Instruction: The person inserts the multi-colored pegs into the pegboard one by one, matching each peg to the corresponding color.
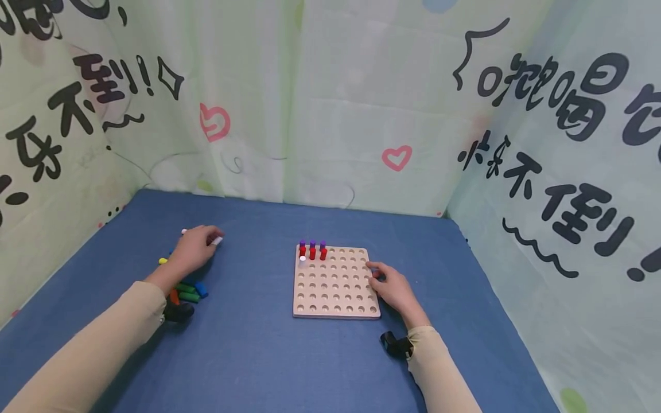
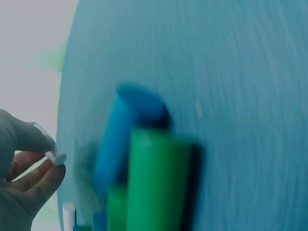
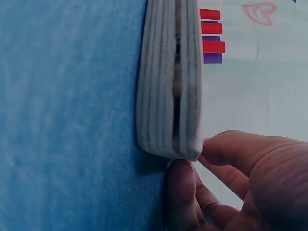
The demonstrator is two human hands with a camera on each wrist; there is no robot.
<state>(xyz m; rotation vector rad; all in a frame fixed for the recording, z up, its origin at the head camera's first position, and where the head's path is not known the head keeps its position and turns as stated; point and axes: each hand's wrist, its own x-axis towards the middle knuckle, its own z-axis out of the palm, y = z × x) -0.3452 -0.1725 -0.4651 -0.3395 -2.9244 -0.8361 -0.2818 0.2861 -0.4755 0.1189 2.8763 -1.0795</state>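
Observation:
In the head view a square wooden pegboard (image 1: 330, 314) lies on the blue cloth. Purple and red pegs (image 1: 312, 253) stand in its two far rows at the left, with one white peg (image 1: 302, 261) in front of them. My left hand (image 1: 193, 249) pinches another white peg (image 2: 56, 158) between thumb and fingers, above the cloth left of the board. My right hand (image 1: 392, 287) grips the board's right edge; in the right wrist view its fingertips (image 3: 182, 175) are at that edge.
Under my left wrist lie loose pegs: green ones (image 1: 189, 297), a blue one (image 1: 201, 289), an orange one (image 1: 174, 296) and a yellow one (image 1: 163, 261). A white peg (image 2: 69, 216) lies beyond them. Printed curtains (image 1: 361, 115) surround the table's far and side edges.

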